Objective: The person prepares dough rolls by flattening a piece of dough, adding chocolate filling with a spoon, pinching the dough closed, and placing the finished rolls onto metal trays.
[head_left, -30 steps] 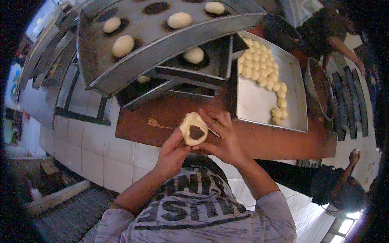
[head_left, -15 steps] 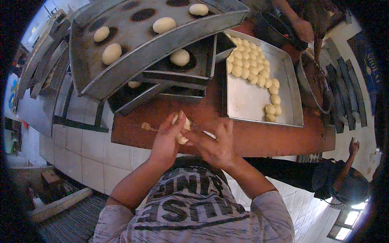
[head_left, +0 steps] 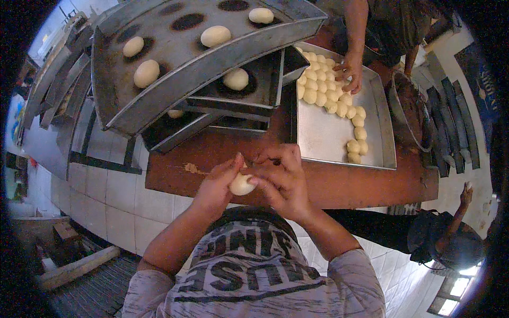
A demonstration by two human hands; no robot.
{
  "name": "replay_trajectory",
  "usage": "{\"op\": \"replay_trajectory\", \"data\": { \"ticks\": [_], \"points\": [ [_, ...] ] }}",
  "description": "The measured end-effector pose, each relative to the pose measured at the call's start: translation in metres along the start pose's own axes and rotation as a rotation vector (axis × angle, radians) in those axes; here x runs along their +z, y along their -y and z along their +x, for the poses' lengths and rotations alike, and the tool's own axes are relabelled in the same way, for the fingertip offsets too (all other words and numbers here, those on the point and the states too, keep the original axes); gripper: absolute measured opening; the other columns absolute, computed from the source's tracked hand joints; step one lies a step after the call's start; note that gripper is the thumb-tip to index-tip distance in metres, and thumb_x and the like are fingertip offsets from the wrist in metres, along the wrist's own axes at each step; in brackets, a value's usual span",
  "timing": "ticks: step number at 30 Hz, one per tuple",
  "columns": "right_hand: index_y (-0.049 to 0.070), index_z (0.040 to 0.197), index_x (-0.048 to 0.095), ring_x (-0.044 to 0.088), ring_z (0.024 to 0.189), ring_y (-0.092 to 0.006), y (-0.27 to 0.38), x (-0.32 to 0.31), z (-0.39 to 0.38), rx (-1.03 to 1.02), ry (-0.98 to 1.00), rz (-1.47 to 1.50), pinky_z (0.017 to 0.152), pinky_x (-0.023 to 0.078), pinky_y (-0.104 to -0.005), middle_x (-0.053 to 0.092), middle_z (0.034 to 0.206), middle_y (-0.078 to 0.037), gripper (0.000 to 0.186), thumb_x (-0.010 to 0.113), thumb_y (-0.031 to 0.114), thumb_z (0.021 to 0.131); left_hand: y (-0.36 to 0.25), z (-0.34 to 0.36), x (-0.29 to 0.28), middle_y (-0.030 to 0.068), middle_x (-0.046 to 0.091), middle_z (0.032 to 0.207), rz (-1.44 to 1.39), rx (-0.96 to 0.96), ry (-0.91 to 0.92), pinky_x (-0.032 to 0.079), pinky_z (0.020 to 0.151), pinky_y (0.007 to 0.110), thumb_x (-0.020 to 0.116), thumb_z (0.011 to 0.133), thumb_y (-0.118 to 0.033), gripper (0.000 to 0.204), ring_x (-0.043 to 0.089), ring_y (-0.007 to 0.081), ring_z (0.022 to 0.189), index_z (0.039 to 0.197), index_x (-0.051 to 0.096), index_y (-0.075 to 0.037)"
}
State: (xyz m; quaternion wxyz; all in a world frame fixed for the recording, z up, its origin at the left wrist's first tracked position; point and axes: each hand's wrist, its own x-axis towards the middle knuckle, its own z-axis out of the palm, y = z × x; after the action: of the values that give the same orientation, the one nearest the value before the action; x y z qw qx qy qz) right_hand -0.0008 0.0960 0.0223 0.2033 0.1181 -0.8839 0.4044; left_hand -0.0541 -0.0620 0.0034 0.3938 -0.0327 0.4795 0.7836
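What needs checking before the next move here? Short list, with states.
1. Dough ball supported: ok, left hand holds it and right hand pinches at it.
2. Top of that ball closed: cannot tell, fingers cover it.
3. Right hand free of tools: cannot tell, its curled fingers hide the palm.
4. Bare spots on uppermost baking tray: ok, several dark ones.
5. Shallow metal tray free of other hands: not ok, co-worker's hand is at its dough balls.

At lower left a wooden beam point(head_left: 79, 268) edges ridged dark matting point(head_left: 108, 290); opposite, a bright window point(head_left: 457, 290).
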Motion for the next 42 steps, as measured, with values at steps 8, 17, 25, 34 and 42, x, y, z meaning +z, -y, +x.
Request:
{"op": "replay_trajectory", "data": {
  "ticks": [8, 17, 25, 34, 42],
  "points": [
    [0.007, 0.09, 0.064, 0.049, 0.094, -0.0235, -0.01, 0.01, -0.001, 0.278, 0.005, 0.326, 0.084, 0.038, -0.0317, 0.052, 0.103, -0.01, 0.017, 0.066, 0.007, 0.073, 0.003, 0.014, -0.01, 0.0084, 0.059, 0.099, 0.049, 0.007, -0.02, 0.045, 0.078, 0.029, 0.045, 0.087, -0.053, 0.057, 0.057, 0.0173, 0.093, 0.102, 0.057, 0.0],
    [0.006, 0.085, 0.061, 0.058, 0.086, -0.0227, 0.012, 0.012, 0.002, 0.1, 0.265, 0.456, 0.078, 0.046, -0.0324, 0.06, 0.095, -0.006, 0.013, 0.068, 0.01, 0.074, -0.033, 0.022, -0.001, 0.0178, 0.047, 0.124, -0.028, 0.062, 0.341, 0.042, 0.091, 0.036, 0.022, 0.075, -0.077, 0.092, 0.046, 0.0257, 0.115, 0.135, 0.03, -0.006],
    [0.003, 0.09, 0.06, 0.06, 0.074, -0.0188, 0.007, 0.03, 0.007, 0.774, 0.074, 1.261, 0.07, 0.049, -0.0295, 0.062, 0.083, -0.007, 0.015, 0.065, 0.01, 0.078, 0.011, 0.01, -0.01, 0.0125, 0.041, 0.127, 0.659, 0.689, 0.098, 0.045, 0.086, 0.031, 0.069, 0.074, -0.041, 0.069, 0.05, 0.0234, 0.11, 0.125, 0.038, -0.005],
    [0.01, 0.116, 0.055, 0.053, 0.097, -0.0283, 0.055, 0.022, 0.042, -0.361, 0.222, -0.11, 0.08, 0.045, -0.0379, 0.05, 0.116, -0.017, 0.043, 0.063, 0.009, 0.074, 0.009, -0.004, -0.042, 0.0133, 0.048, 0.071, 0.625, 0.956, -0.223, 0.041, 0.067, 0.037, 0.071, 0.062, -0.009, 0.026, 0.049, 0.029, 0.071, 0.077, 0.05, -0.003],
    [0.005, 0.109, 0.054, 0.053, 0.102, -0.0247, 0.057, 0.012, 0.158, -0.553, 0.374, 0.077, 0.089, 0.04, -0.0374, 0.055, 0.111, -0.011, 0.043, 0.067, 0.012, 0.07, -0.05, -0.053, -0.058, 0.0142, 0.053, 0.092, 0.912, 0.848, -0.387, 0.045, 0.072, 0.037, 0.073, 0.064, -0.013, 0.047, 0.054, 0.0293, 0.084, 0.103, 0.05, -0.002]
  ]
}}
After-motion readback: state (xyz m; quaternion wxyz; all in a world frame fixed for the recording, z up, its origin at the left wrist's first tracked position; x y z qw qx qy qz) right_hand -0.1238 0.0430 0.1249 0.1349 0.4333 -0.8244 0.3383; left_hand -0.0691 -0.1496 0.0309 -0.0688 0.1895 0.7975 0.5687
